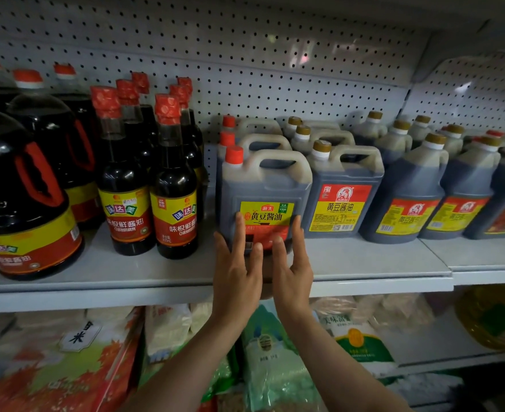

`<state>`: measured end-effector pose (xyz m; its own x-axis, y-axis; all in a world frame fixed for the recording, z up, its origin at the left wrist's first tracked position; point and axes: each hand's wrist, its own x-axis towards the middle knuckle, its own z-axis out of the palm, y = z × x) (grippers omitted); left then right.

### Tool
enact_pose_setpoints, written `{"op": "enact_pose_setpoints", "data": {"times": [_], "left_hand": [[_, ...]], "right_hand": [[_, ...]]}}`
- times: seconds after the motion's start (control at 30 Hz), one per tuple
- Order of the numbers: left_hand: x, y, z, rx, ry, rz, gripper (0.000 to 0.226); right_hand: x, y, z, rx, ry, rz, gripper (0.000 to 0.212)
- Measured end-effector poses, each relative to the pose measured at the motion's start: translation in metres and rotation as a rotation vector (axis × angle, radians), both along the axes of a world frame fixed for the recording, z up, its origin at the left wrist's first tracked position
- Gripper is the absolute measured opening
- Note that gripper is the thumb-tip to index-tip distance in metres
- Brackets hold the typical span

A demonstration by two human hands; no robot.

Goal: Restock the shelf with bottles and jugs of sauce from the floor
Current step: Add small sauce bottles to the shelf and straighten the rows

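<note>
Both hands, left hand [237, 263] and right hand [292, 263], press straight fingers flat against the red-capped soy sauce jug [263, 197]. Full, it is likely heavy and rigid. Its moulded top handle looks the safest hold.

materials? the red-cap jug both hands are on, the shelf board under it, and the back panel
Red-cap jug: looks like translucent, matte plastic; dark sauce shows through the moulded handle and walls, paper-like label on front. Left hand and right hand press it with straight fingers.
Shelf board: probably painted metal, pale grey, smooth, slightly glossy.
Back panel: likely painted sheet metal, with regular rows of punched holes.
</note>
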<state>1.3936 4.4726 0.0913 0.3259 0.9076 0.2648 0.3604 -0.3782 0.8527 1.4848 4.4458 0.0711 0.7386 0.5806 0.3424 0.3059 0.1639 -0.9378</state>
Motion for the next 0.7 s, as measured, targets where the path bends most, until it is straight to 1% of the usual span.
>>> {"op": "enact_pose_setpoints", "data": {"times": [0.1, 0.2, 0.37, 0.47, 0.53, 0.63, 0.7], "left_hand": [[-0.001, 0.005, 0.003, -0.041, -0.015, -0.033, 0.061], [-0.001, 0.015, 0.005, -0.05, -0.051, -0.062, 0.059], [0.002, 0.038, 0.006, -0.065, -0.017, -0.039, 0.061], [0.005, 0.043, 0.008, -0.082, 0.025, -0.036, 0.062], [0.006, 0.044, 0.01, -0.053, 0.034, -0.029, 0.064], [0.003, 0.049, 0.009, 0.054, -0.007, -0.045, 0.065], [0.003, 0.05, 0.006, 0.046, 0.016, -0.039, 0.064]], "right_hand": [[0.003, 0.004, 0.004, -0.023, 0.007, 0.032, 0.063], [0.006, 0.007, 0.007, -0.043, -0.005, 0.068, 0.058], [0.014, 0.021, 0.01, -0.083, -0.02, 0.084, 0.058], [0.019, 0.029, 0.012, -0.075, -0.023, 0.093, 0.064], [0.02, 0.032, 0.01, -0.066, -0.029, 0.094, 0.064], [0.021, 0.036, 0.008, -0.054, -0.015, 0.084, 0.061], [0.021, 0.037, 0.009, -0.037, 0.023, 0.083, 0.054]]}}
